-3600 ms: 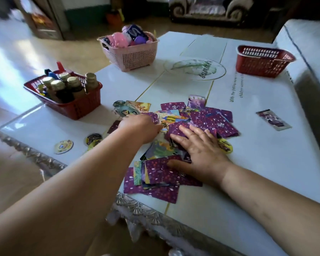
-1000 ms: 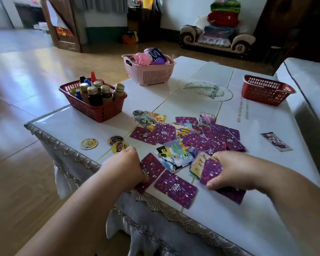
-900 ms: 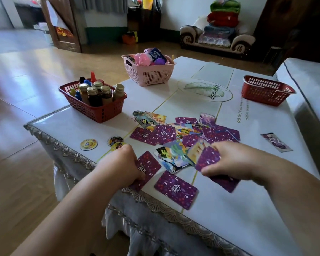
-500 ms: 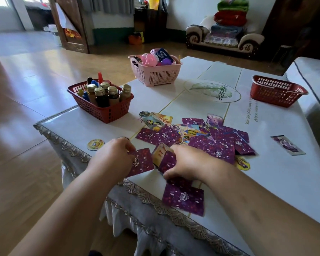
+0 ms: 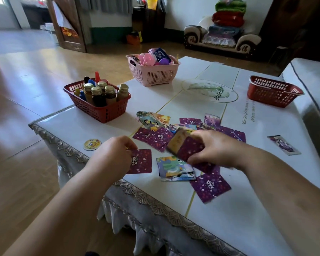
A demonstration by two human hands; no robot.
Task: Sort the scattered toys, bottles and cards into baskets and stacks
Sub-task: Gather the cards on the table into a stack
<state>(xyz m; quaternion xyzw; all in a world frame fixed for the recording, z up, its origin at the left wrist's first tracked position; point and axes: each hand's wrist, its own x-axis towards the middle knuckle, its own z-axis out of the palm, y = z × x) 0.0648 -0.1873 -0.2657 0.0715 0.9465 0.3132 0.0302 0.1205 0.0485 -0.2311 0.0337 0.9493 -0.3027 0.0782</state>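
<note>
The left hand [image 5: 115, 157], knuckles up, pinches one purple-backed card [image 5: 142, 161] near the front edge of the table [image 5: 72, 128]. The right hand [image 5: 217, 148] curls around a tilted bundle of cards [image 5: 185, 148] beside the scattered cards [image 5: 155, 137].

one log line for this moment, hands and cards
phase: gathering cards | left hand: pinches purple card | right hand: holds card stack | loose cards: spread on table

Left hand [image 5: 115, 156] pinches one purple card [image 5: 141, 161] — right hand [image 5: 213, 148] grips a card bundle [image 5: 185, 147].
</note>
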